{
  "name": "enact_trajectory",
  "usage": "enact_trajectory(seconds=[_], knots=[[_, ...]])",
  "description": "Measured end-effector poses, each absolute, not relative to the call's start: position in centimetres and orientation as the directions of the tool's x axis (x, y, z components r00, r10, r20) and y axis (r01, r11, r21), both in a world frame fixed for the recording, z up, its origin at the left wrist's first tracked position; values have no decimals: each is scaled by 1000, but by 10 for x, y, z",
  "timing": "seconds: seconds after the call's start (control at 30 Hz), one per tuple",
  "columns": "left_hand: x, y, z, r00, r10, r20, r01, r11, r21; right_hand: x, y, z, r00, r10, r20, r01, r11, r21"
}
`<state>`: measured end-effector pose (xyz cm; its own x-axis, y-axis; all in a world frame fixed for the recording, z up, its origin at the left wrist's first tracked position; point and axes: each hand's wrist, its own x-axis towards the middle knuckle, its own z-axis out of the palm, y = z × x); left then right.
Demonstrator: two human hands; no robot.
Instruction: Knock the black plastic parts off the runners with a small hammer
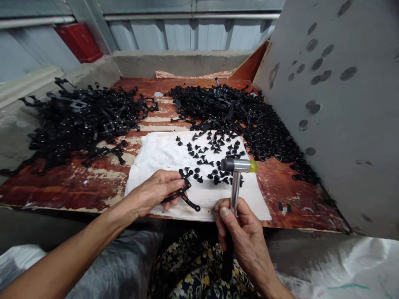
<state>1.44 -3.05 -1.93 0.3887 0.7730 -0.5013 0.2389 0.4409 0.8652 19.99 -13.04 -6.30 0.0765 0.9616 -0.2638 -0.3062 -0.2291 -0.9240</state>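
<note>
Clamping my right hand round the hammer, I pinch a bracket with my left hand; pegs lie at that hand's two o'clock.

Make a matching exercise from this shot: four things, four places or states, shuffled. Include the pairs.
Things:
1. Hammer
2. Branched piece
3. Cloth
4. Red box

Places or states:
A. White, spread on the table
B. At the upper left of the picture
C. Gripped in the right hand, head up
D. Black, held in the left hand

Pairs: 1-C, 2-D, 3-A, 4-B
</note>
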Motion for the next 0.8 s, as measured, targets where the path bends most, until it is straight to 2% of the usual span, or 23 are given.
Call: enact_trajectory(seconds=[0.27, 0.8], knots=[[23, -24, -21, 333, 747, -576, 257, 516, 817, 210, -133, -78, 145, 959, -243, -359, -177, -916], [26, -21, -23, 304, 753, -584, 289, 511, 809, 211, -132, -78, 127, 960, -251, -345, -194, -918]])
